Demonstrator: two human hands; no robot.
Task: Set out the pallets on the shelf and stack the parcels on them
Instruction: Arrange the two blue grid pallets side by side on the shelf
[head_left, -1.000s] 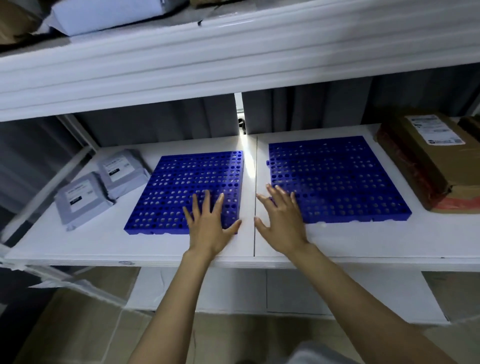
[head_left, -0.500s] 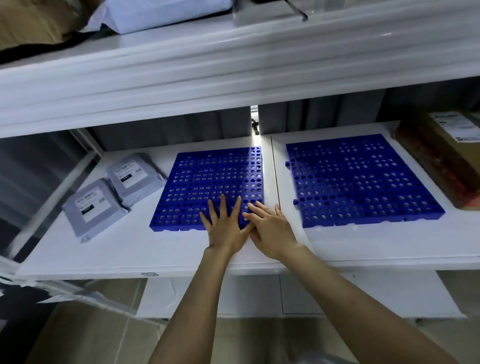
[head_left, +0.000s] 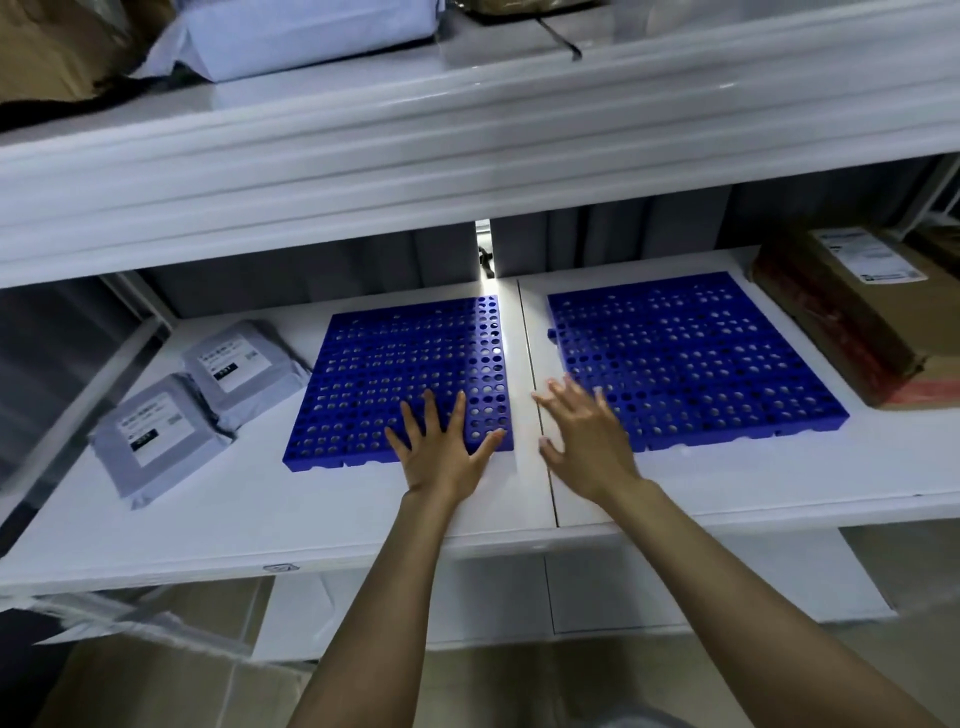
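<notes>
Our left hand (head_left: 441, 460) lies flat, fingers spread, on the near right corner of the left pallet (head_left: 395, 364). Our right hand (head_left: 587, 439), open and empty, is at the near left corner of the right pallet (head_left: 691, 353).

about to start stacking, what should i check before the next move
1. Left pallet and right pallet lie flat on the shelf: ok.
2. Pallets butted together: not ok, a gap shows between them.
3. Pallet tops bare: not ok, left hand rests on the left pallet's near edge.
4. Right hand off the right pallet: cannot tell, it is blurred.
5. Hands free to pick: ok, both open, holding nothing.
6. Parcels on hand: ok, near grey parcel and far grey parcel lie left of the left pallet, brown box right of the right one.
</notes>
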